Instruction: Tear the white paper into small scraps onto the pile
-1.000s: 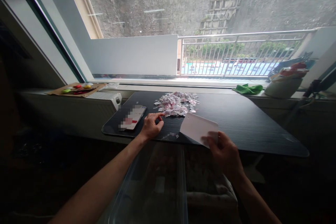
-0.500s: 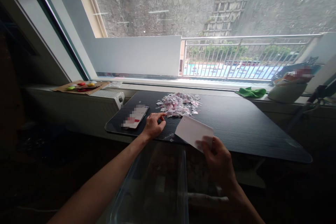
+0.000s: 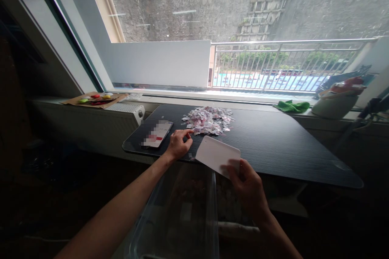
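My right hand grips a flat white plastic scraper by its near right corner. The scraper has rounded corners and a small hole, and is tilted above the front edge of the dark table. My left hand rests on the table with fingers loosely bent and thumb apart, holding nothing visible. Its fingertips are close to the near left side of a heap of small pinkish-white paper scraps. A few loose scraps lie by the table edge between the hands. Beneath is a clear plastic bin.
A phone lies left of my left hand. Beyond the table's left end are a radiator and a brown board with small coloured items. On the sill at right sit a green cloth and a pale pot.
My right hand has brought the scraper left and slightly nearer. Loose scraps by the table edge now show farther left. My left hand stays in nearly the same place.
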`<state>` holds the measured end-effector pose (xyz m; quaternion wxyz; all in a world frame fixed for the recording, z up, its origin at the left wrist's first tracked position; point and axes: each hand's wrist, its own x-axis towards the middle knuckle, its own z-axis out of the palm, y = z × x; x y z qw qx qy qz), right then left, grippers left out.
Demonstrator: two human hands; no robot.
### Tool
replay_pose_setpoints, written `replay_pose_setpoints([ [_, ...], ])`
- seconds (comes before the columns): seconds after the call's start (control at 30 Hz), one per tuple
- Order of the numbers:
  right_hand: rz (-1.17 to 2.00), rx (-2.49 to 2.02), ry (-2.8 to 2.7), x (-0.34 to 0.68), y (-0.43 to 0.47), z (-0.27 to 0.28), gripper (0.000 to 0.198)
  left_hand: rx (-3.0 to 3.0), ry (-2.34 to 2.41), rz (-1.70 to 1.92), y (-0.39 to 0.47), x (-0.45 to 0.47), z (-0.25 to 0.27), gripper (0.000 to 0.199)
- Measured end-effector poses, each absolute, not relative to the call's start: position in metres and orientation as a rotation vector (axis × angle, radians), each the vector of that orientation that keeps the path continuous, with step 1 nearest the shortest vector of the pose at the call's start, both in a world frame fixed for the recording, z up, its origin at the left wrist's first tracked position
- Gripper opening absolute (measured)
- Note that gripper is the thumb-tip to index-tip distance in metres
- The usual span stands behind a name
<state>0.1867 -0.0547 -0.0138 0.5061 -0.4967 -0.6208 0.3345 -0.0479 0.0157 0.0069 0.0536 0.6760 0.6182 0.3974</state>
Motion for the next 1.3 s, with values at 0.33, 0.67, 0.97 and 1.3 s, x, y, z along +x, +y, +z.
replay_pose_setpoints([
  [0.33,0.822,-1.169,-1.615,0.177,-0.053,-0.007,0.024,2.002,1.883,1.232,0.017,-0.049,0.007,0.028],
  [0.67,0.843,-1.161,-1.664,0.169,-0.047,-0.002,0.022,1.961,1.895,1.237,0.017,-0.049,0.007,0.029],
  [0.97,0.866,-1.149,-1.650,0.170,-0.048,0.000,0.021,1.955,1.897,1.239,0.016,-0.049,0.007,0.029],
  [1.3,0.914,-1.072,-1.674,0.170,-0.055,-0.001,0.020,1.925,1.876,1.250,0.016,-0.050,0.007,0.031],
])
